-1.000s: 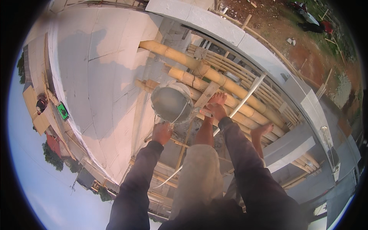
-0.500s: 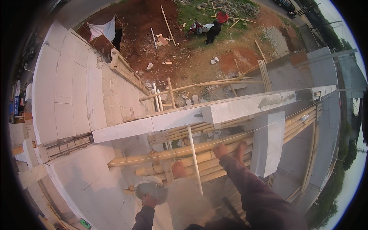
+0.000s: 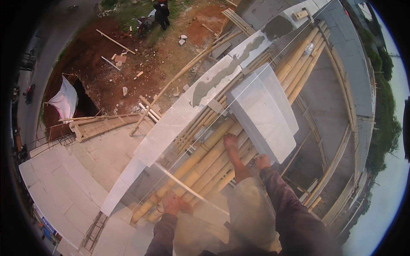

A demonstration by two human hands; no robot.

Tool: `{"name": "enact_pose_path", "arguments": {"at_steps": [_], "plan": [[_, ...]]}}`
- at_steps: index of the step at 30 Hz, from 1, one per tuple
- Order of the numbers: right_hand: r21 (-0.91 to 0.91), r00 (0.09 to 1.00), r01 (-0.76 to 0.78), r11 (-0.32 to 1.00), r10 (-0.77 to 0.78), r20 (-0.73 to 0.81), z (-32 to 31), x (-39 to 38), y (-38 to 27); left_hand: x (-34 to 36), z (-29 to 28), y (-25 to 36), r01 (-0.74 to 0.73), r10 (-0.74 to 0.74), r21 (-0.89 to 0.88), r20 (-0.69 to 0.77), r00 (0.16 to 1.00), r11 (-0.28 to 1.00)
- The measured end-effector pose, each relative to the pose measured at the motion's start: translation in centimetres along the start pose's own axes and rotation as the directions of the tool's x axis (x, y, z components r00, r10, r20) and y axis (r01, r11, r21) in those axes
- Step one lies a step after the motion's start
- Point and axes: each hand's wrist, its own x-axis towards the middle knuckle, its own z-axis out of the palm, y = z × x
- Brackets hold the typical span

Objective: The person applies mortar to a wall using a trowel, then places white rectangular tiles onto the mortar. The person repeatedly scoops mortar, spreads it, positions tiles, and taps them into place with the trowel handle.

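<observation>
A large pale wall block (image 3: 262,113) lies tilted across several bamboo poles (image 3: 215,155). My right hand (image 3: 262,162) is closed beside the block's near lower edge; what its fingers hold, if anything, is hidden. Lower left, my left hand (image 3: 172,202) reaches down over the poles with its fingers apart and no object visible in it, though the picture is soft there. One bare foot (image 3: 231,143) stands on the bamboo between the block and my left hand. Beyond the poles runs a white block wall (image 3: 171,128) with grey mortar (image 3: 230,70) spread along its top.
A taut string (image 3: 256,79) runs along the wall. A thin white pipe (image 3: 192,190) slants across the poles beside my left hand. Past the wall lies red ground (image 3: 106,81) far below, with a person (image 3: 161,15) on it. A hammer-like tool (image 3: 301,15) rests at the wall's far end.
My view has swung to the right. My left hand has let go of the round grey pan, which is out of sight now. My right hand has moved from the poles to the block's near edge.
</observation>
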Motion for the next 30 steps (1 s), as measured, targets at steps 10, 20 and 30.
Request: {"name": "enact_pose_path", "arguments": {"at_steps": [10, 20, 30], "plan": [[0.270, 0.731, -0.596, 0.756, 0.650, -0.208, -3.7, 13.0, 23.2, 29.4, 9.1, 39.1, -0.682, 0.708, 0.196, -0.125, 0.695, 0.704], [0.964, 0.673, -0.264, 0.033, 0.722, 0.160, 0.2, 13.3, 24.4, 39.5, 11.9, 46.2, -0.363, 0.365, 0.116, -0.004, 0.931, 0.925], [-0.280, 0.880, -0.348, 0.895, 0.414, 0.231, -11.9, 21.5, 33.3, 26.5, 7.3, 49.8, -0.257, 0.288, 0.561, 0.034, 0.957, 0.787]]}}
